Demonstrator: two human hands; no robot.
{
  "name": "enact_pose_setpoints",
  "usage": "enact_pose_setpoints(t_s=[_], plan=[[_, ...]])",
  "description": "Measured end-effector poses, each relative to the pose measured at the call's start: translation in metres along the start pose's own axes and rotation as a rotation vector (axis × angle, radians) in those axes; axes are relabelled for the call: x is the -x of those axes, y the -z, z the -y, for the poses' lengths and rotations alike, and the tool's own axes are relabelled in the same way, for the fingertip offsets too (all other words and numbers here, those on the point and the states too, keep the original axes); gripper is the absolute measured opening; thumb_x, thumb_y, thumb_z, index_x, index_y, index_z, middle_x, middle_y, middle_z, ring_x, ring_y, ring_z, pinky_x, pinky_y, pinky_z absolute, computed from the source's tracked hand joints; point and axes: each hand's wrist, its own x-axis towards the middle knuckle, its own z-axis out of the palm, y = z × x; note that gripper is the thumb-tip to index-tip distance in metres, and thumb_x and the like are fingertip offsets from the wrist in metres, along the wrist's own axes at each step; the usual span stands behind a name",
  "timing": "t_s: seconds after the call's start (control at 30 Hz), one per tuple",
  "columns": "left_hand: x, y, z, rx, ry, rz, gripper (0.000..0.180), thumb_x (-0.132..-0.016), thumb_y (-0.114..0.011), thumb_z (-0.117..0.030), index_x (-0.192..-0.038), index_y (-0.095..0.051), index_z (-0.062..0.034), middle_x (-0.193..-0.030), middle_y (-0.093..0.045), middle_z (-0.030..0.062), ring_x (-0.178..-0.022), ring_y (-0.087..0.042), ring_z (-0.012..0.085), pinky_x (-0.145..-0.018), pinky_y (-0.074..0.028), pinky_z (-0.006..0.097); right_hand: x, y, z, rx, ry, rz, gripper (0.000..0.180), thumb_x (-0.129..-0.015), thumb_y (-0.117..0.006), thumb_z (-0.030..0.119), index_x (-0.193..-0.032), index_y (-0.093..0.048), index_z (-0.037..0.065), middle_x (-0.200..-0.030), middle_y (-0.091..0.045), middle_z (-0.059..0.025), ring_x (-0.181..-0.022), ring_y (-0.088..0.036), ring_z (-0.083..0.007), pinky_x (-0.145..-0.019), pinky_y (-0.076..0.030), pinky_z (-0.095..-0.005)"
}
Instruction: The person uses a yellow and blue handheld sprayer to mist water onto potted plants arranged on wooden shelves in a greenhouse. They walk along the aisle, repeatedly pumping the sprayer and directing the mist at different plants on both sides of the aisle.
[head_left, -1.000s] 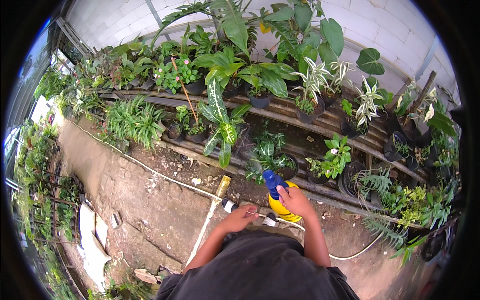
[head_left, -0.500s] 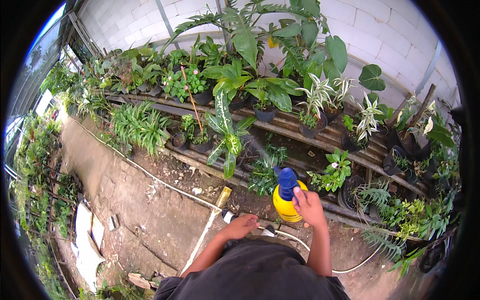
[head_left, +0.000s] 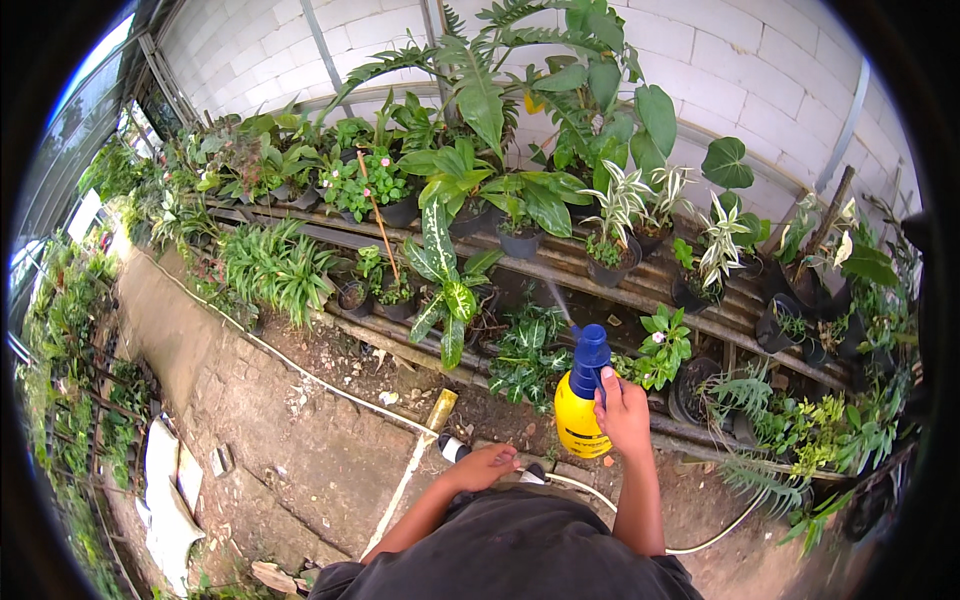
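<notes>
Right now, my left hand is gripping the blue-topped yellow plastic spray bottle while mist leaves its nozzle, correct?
Not your left hand: the head view shows your right hand gripping the blue-topped yellow plastic spray bottle while mist leaves its nozzle.

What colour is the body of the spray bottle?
The spray bottle's body is yellow, showing best in the head view.

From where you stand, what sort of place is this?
Probably a plant nursery or greenhouse: potted plants crowd the tiered shelving along a pale block wall, and the right hand holds a yellow spray bottle sending out mist.
</notes>
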Motion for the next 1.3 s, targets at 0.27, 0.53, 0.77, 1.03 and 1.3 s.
enact_pose_setpoints(t_s=[0.27,0.53,0.77,1.03,1.3], plan=[[0.005,-0.009,0.007,-0.001,0.015,-0.021,0.066,-0.103,-0.069,-0.053,-0.145,-0.059,-0.0033,-0.133,-0.070,0.0179,-0.121,-0.068,0.0276,-0.105,-0.053,0.039,0.005,-0.004,-0.013,-0.037,-0.020,-0.066,0.065,-0.113,-0.051,0.053,-0.075,-0.062,0.001,-0.059,-0.057,-0.0013,-0.051,-0.052,-0.0096,-0.050,-0.040,-0.0299],[0.011,-0.013,0.016,0.017,0.006,-0.034,0.065,-0.103,-0.069,-0.052,-0.145,-0.059,-0.0036,-0.131,-0.071,0.0170,-0.120,-0.068,0.0270,-0.104,-0.053,0.039,0.002,-0.007,0.006,0.043,0.087,0.018,0.060,-0.113,-0.051,0.051,-0.078,-0.059,0.004,-0.058,-0.053,0.0002,-0.048,-0.047,-0.0079,-0.046,-0.036,-0.0272],[0.022,-0.012,0.013,0.063,0.015,-0.072,0.064,-0.104,-0.068,-0.050,-0.146,-0.058,-0.0019,-0.133,-0.070,0.0171,-0.122,-0.067,0.0264,-0.106,-0.053,0.038,0.003,-0.018,0.033,-0.100,0.155,-0.010,0.058,-0.113,-0.053,0.050,-0.078,-0.058,0.004,-0.059,-0.053,0.0009,-0.049,-0.048,-0.0077,-0.046,-0.037,-0.0265],[0.029,-0.006,0.003,0.054,0.050,-0.065,0.061,-0.106,-0.068,-0.048,-0.147,-0.058,-0.0046,-0.134,-0.068,0.0149,-0.124,-0.063,0.0244,-0.108,-0.050,0.039,0.007,-0.033,0.052,-0.229,0.178,-0.062,0.056,-0.113,-0.054,0.048,-0.077,-0.059,0.005,-0.060,-0.054,0.0006,-0.050,-0.048,-0.0077,-0.048,-0.037,-0.0262],[0.019,-0.006,0.008,0.038,-0.034,-0.050,0.062,-0.104,-0.070,-0.048,-0.143,-0.060,-0.0010,-0.128,-0.071,0.0179,-0.116,-0.069,0.0260,-0.101,-0.054,0.038,0.017,-0.030,0.048,-0.281,0.160,-0.135,0.057,-0.113,-0.053,0.050,-0.079,-0.058,0.004,-0.059,-0.053,0.0006,-0.048,-0.047,-0.0079,-0.047,-0.037,-0.0259]])
